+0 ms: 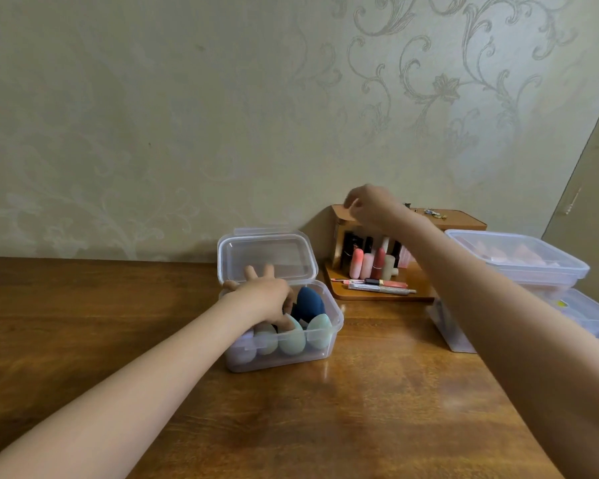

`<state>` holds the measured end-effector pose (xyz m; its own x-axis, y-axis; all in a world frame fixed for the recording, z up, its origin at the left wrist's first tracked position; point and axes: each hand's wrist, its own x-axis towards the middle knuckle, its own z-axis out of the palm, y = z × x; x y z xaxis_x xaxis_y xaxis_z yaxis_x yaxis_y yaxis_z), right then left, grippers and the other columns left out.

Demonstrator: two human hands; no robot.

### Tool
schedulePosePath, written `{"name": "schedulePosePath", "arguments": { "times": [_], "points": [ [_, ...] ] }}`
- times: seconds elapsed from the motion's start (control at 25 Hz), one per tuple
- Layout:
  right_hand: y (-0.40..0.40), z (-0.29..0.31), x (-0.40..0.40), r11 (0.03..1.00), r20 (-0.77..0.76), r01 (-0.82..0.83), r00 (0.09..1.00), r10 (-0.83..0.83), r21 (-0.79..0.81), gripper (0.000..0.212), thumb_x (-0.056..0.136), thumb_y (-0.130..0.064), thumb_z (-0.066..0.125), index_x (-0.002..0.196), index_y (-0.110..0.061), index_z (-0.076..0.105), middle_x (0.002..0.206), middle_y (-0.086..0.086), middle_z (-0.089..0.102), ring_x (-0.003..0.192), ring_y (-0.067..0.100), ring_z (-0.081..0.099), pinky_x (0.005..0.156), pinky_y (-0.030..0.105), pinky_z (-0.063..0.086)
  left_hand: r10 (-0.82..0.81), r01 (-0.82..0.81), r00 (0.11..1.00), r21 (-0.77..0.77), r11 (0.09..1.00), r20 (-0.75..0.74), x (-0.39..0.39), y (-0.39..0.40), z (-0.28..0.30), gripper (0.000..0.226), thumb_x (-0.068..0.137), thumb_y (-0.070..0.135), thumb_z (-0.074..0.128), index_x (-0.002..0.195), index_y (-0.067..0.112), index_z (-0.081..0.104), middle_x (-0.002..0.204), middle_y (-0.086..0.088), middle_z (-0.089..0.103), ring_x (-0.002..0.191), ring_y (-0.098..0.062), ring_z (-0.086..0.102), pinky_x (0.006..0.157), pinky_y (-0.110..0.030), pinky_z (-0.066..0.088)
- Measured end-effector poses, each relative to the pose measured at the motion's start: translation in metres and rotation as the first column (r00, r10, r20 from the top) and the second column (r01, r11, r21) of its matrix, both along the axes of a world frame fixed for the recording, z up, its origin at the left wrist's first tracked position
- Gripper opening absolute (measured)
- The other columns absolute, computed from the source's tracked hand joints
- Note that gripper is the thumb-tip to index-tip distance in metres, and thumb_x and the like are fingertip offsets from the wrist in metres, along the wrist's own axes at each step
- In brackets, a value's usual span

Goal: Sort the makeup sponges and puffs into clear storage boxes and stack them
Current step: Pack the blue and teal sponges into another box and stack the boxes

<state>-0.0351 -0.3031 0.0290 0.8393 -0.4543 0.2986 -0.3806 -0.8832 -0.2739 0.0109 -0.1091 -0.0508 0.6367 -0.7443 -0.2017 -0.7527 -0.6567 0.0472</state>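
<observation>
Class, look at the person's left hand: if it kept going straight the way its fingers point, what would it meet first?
Probably the raised lid of the open clear box; the left hand points its fingers toward it, though depth is unclear.

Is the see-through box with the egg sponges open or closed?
Open. The clear plastic box has its hinged lid standing up behind it, and the left hand reaches inside.

Two bare hands in view: left hand (261, 299) and right hand (369, 207). Three clear storage boxes: one open box (329, 335) with raised lid (267, 255), plus a stack of two closed boxes, upper box (519, 261) and lower box (588, 316). In the open box, at least five egg-shaped sponges: one dark blue sponge (310, 300), three pale green sponges (320, 331), one whitish sponge (242, 347). One wooden organiser (464, 221), holding four upright lipstick tubes (367, 264) in front and several lying pencils (381, 288), number unclear.
</observation>
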Motion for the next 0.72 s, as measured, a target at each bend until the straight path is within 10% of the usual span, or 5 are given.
{"name": "schedulePosePath", "arguments": {
  "times": [0.28,0.52,0.72],
  "points": [
    [-0.066,-0.029,0.033,0.95,-0.127,0.272,0.948,-0.292,-0.151,0.041,0.098,-0.028,0.037,0.137,-0.04,0.042,0.139,0.02,0.035,0.132,0.043,0.025,0.108,0.054,0.024,-0.008,0.007,1.0,0.044,0.999,0.026,0.004,-0.008,-0.001,0.013,0.087,0.035,0.06,0.09,0.027,0.05,0.136,-0.009,0.025,0.125,-0.038,0.024,0.103,-0.062,0.028],
    [-0.053,-0.018,0.028,0.926,0.079,0.301,0.954,-0.291,-0.227,0.031,0.094,-0.014,0.047,0.123,-0.007,0.055,0.132,0.021,0.035,0.12,0.042,0.037,0.102,0.046,0.035,0.006,-0.007,0.999,0.031,0.999,0.052,0.005,-0.007,-0.007,0.013,0.088,0.034,0.059,0.092,0.027,0.049,0.138,-0.008,0.024,0.127,-0.038,0.022,0.105,-0.062,0.025],
    [0.027,0.001,-0.005,0.946,0.454,-0.275,0.874,0.171,0.174,0.019,0.087,-0.007,0.061,0.106,-0.005,0.062,0.104,0.002,0.052,0.101,0.022,0.054,0.093,0.032,0.051,-0.025,0.025,0.997,0.004,1.0,0.067,0.004,0.0,-0.009,0.026,0.09,0.042,0.054,0.113,0.029,0.056,0.137,-0.006,0.028,0.128,-0.036,0.022,0.105,-0.059,0.026]
  ]
}}
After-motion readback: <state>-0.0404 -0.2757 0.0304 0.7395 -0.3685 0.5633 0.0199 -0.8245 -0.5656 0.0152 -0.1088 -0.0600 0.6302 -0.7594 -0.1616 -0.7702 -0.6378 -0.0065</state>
